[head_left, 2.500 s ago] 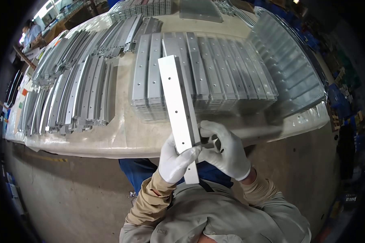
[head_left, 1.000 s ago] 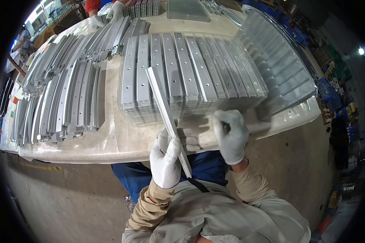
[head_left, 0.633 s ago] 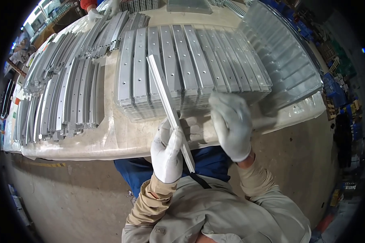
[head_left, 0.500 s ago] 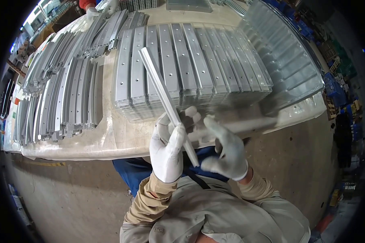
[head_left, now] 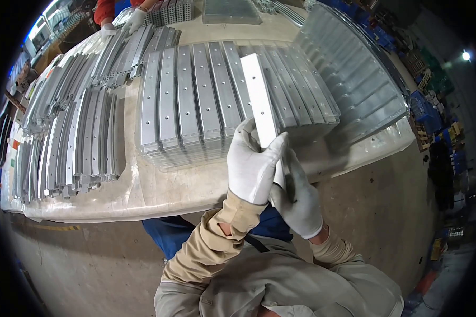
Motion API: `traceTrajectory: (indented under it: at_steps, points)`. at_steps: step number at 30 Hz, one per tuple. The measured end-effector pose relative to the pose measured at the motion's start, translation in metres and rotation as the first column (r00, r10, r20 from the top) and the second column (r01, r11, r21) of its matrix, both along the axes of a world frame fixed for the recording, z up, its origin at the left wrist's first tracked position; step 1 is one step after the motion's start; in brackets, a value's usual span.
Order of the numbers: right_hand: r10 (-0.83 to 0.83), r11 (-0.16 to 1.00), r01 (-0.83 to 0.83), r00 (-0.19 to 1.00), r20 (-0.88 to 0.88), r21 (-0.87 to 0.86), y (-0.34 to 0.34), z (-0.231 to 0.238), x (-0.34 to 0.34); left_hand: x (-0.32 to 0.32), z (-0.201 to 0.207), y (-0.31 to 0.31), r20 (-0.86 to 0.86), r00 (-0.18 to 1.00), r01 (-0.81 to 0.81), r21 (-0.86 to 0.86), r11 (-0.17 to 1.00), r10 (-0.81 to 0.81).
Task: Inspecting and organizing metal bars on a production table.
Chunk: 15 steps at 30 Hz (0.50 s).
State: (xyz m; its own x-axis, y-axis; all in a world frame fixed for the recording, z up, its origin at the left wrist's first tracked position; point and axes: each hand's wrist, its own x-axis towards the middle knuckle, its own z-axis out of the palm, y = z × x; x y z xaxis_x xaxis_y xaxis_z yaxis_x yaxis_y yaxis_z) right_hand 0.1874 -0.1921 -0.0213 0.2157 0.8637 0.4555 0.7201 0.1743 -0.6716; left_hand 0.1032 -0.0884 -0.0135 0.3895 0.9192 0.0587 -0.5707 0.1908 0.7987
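Observation:
Between my white-gloved hands stands an aluminium profile, its flat face with small holes turned up toward me. My left hand is closed round its lower half, thumb across the front. My right hand is closed at the lower end, on the right side; its fingertips are partly hidden behind the profile and my left hand. Just beyond, a clear plastic tray holds a row of similar drilled profiles, and the held piece overlaps its right part.
Piles of loose profiles cover the table's left side. An empty ribbed clear tray leans at the right. Across the table, a co-worker's gloved hands and red sleeves reach to the far pile. The table's front edge runs before me.
The profile has turned from its narrow side to its flat drilled face. Both hands moved with it, and my right hand closed onto its lower end. The co-worker's hands came further into view.

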Motion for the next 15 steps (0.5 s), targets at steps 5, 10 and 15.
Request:
traceTrajectory:
  at_steps: [5, 10, 15]
  points:
    - [-0.015, 0.995, -0.032, 0.884, -0.468, -0.094, -0.013, 0.002, 0.017, 0.001, -0.003, -0.009, -0.088, 0.995, -0.045, 0.081, 0.996, 0.052]
    - [-0.099, 0.984, -0.039, 0.691, -0.716, -0.174, 0.001, 0.024, 0.026, -0.059, -0.007, 0.027, -0.258, 0.594, -0.113, 0.911, 0.396, 0.762]
    - [0.018, 0.998, -0.049, 0.729, -0.684, -0.026, 0.038, 0.011, 0.030, -0.145, 0.000, 0.112, -0.109, 0.116, 0.083, 0.991, 0.100, 0.987]
